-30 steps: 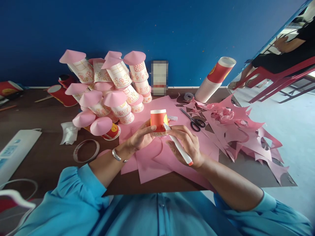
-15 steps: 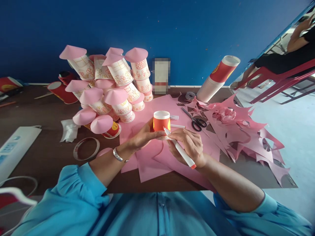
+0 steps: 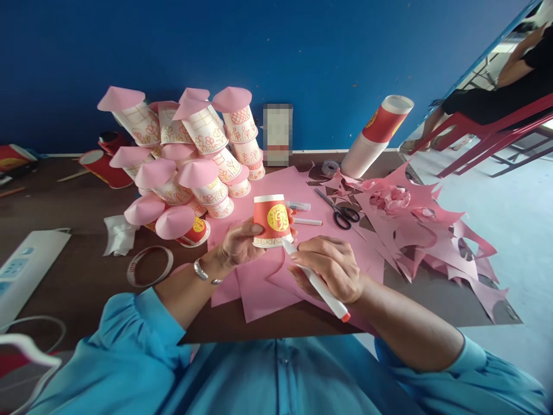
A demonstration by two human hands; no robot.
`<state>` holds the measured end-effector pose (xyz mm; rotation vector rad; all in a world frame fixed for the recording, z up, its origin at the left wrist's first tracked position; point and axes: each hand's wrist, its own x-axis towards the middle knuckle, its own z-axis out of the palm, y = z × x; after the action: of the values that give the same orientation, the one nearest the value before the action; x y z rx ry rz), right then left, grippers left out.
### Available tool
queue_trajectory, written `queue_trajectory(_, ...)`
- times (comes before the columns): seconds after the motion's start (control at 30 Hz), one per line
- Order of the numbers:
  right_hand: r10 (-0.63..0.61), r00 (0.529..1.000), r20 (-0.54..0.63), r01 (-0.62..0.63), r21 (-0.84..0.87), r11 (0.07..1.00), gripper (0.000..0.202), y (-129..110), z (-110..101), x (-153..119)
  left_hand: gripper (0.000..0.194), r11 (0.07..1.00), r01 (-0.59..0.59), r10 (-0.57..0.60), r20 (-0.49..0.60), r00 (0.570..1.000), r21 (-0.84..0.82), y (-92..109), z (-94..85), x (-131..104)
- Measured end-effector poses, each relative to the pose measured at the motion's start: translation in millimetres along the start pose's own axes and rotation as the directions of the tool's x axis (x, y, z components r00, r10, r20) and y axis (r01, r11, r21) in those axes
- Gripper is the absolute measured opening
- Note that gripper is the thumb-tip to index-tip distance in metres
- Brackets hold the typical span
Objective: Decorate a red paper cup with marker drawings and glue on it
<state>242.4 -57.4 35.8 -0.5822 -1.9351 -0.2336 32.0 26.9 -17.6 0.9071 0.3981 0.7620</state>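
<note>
A red paper cup (image 3: 264, 217) with a yellow emblem is gripped in my left hand (image 3: 242, 239), thumb on its near side and fingertips showing behind its right edge. Drawn lines run along the white band at its bottom. My right hand (image 3: 330, 266) holds a white marker pen (image 3: 322, 288) with an orange-red end, its tip at that band; whether it touches I cannot tell. Pink paper sheets (image 3: 268, 300) lie beneath both hands. Just behind the cup are a capped white pen (image 3: 307, 222) and a small clear-and-white tube (image 3: 299, 206).
Decorated cups with pink cone tops (image 3: 199, 173) are stacked at the left. Scissors (image 3: 341, 212), pink scraps (image 3: 415, 225) and a leaning cup stack (image 3: 371, 138) are on the right. A tape roll (image 3: 150, 266) lies left; a person sits on a red chair (image 3: 479, 129).
My left hand has turned the cup and moved it slightly left, bringing the yellow emblem into view. The marker tip has gone from the red wall to the bottom band.
</note>
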Motion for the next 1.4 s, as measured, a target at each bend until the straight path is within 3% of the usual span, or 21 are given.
queue_trajectory(0.1,0.001,1.000,0.006,-0.001,0.001,1.000,0.005,-0.3,-1.1,0.7,0.084,0.999,0.044,-0.043,0.056,0.997,-0.005,4.9,6.6,1.3)
queue_trajectory(0.23,0.013,1.000,0.005,-0.013,-0.013,1.000,0.004,2.0,1.9,-2.0,0.079,0.975,0.022,-0.042,0.086,0.995,0.222,4.1,9.3,1.3)
queue_trajectory(0.33,0.040,0.999,0.010,-0.040,-0.010,0.999,0.010,4.3,4.3,-5.5,0.081,0.895,-0.106,0.076,0.085,0.993,0.434,0.2,7.8,-0.2)
queue_trajectory(0.47,0.053,0.998,0.026,-0.053,-0.011,0.999,0.020,5.3,5.5,-8.2,0.089,0.802,-0.203,0.221,0.037,0.975,0.562,-3.9,6.5,-1.6)
queue_trajectory(0.77,0.073,0.997,0.023,-0.072,-0.051,0.996,0.015,6.9,9.7,-10.0,0.082,0.807,-0.260,0.272,0.057,0.961,0.530,-2.2,12.4,3.2)
queue_trajectory(0.97,0.090,0.996,0.008,-0.089,-0.070,0.994,0.019,9.2,8.9,-8.1,0.077,0.829,-0.227,0.248,0.026,0.968,0.511,-3.1,11.2,1.2)
queue_trajectory(1.2,0.100,0.994,0.032,-0.097,-0.078,0.992,0.017,7.3,11.1,-7.9,0.088,0.816,-0.236,0.265,0.021,0.964,0.528,-10.3,6.3,2.3)
queue_trajectory(1.4,0.083,0.993,0.080,-0.074,-0.113,0.991,0.025,7.7,13.4,-12.1,0.098,0.813,-0.127,0.206,-0.077,0.976,0.568,-12.2,5.8,-0.9)
